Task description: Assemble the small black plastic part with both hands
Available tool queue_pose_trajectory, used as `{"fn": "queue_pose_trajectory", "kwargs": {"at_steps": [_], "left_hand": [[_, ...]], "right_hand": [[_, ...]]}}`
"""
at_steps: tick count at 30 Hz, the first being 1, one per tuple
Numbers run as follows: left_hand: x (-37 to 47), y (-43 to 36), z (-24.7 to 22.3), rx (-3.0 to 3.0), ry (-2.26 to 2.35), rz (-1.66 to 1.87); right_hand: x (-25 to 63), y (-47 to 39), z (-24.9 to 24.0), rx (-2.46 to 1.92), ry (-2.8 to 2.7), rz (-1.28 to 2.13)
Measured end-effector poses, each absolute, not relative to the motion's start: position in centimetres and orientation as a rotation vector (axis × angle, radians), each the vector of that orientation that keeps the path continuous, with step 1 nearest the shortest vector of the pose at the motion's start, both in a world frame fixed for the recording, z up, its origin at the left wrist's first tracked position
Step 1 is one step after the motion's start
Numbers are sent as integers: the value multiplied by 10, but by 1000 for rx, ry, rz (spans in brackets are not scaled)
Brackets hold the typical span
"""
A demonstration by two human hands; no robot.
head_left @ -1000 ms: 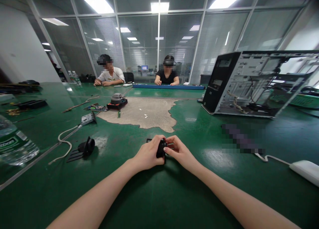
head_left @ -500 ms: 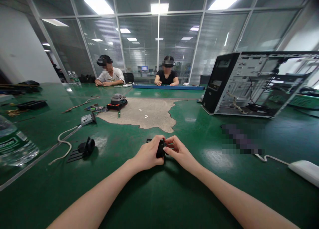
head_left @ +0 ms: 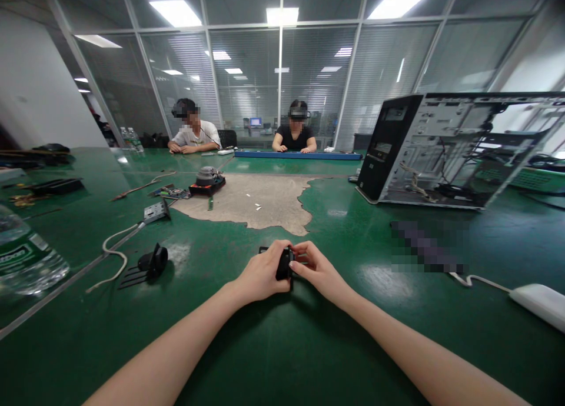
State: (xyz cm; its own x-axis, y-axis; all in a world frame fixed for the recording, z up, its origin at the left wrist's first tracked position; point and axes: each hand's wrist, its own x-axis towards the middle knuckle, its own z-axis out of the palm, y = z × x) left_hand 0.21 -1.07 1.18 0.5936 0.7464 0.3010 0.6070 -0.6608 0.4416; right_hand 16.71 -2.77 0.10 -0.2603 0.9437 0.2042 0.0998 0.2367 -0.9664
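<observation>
My left hand [head_left: 265, 273] is wrapped round a small black part [head_left: 283, 267], thumb on the near side and fingers over its top. The fingers of my right hand [head_left: 314, 269] pinch the right end of the same part. Much of it is hidden by both hands, so its exact kind does not show. To the left on the green table [head_left: 247, 347] lies a similar black piece [head_left: 152, 263] with a round body and several flat prongs.
An opened black computer case [head_left: 388, 150] stands at the right. A water bottle [head_left: 30, 253] is at the left, near a metal bracket with a white cable [head_left: 115, 250]. A heatsink fan [head_left: 208, 179] rests beyond. Two people [head_left: 194, 136] sit across the table.
Both my hands stay in the same place on the black part, with no visible shift. Across the table, the hands of the person in black have moved slightly.
</observation>
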Motion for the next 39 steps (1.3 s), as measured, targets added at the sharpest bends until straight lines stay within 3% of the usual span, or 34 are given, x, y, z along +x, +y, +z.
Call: {"fn": "queue_pose_trajectory", "kwargs": {"at_steps": [39], "left_hand": [[3,-12,13,2521,1119,663]], "right_hand": [[169,-31,3,-961,-1588,1167]]}}
